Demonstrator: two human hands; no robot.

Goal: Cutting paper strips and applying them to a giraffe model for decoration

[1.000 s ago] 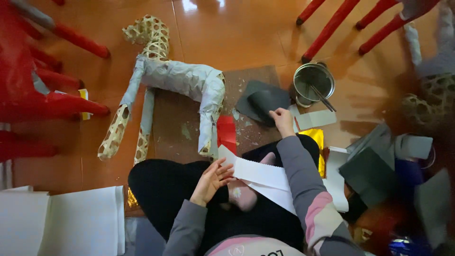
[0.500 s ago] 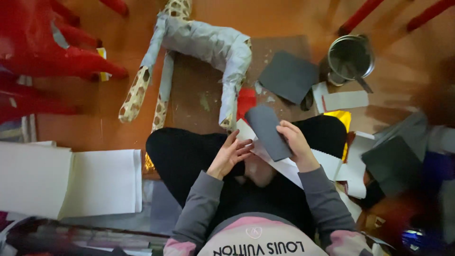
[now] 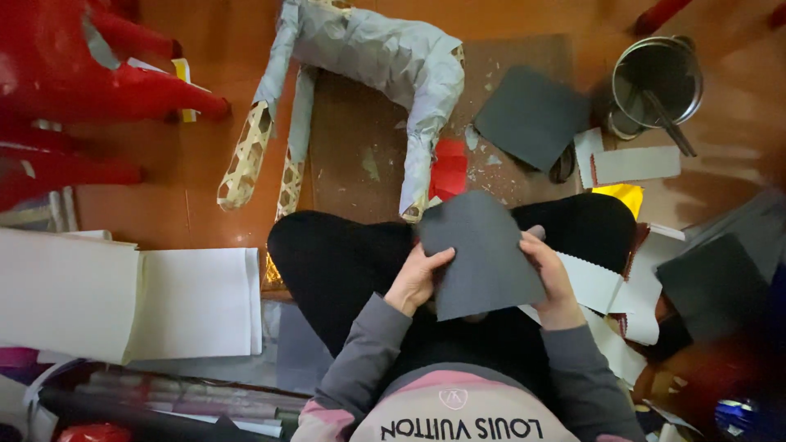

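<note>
Down in the person's lap, a dark grey, roughly square sheet of stiff paper (image 3: 483, 255) was held up between both hands, apparently so that its flat face could be looked over from above. The left hand (image 3: 416, 278) gripped the sheet's left edge, thumb lying across the front and fingers curled behind. The right hand (image 3: 550, 274) was closed on the right edge in the same pinch, so the sheet stayed taut and slightly bowed rather than drooping. Its surface looked matte and uniform, without marks, its top corners rounded by the curve.

Under the sheet, white paper strips (image 3: 591, 282) lay across the crossed black-clad legs (image 3: 344, 262), probably kept there within easy reach. On the orange-brown floor ahead stood a four-legged figure of woven bamboo lattice partly wrapped in grey paper (image 3: 368, 57), resting on a brown board (image 3: 360, 155). Another dark grey sheet (image 3: 530, 116) lay flat beside a metal pot holding a brush (image 3: 655, 82). White sheets (image 3: 192, 301) were stacked at the left, near red plastic chair legs (image 3: 106, 90).
</note>
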